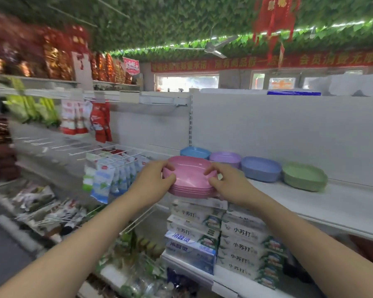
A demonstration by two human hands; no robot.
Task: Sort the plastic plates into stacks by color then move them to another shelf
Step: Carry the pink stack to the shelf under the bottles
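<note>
Both hands: L [154, 181], R [228, 183] grip pink plate stack [190, 179].

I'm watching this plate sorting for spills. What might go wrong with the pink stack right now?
Both hands, left hand and right hand, grip the pink stack only by its side rims, so lower plates might slip out. The stack sits at the white shelf corner, above toothpaste boxes; a drop would likely fall past them. Carried rightward, it may bump the purple stack.
</note>
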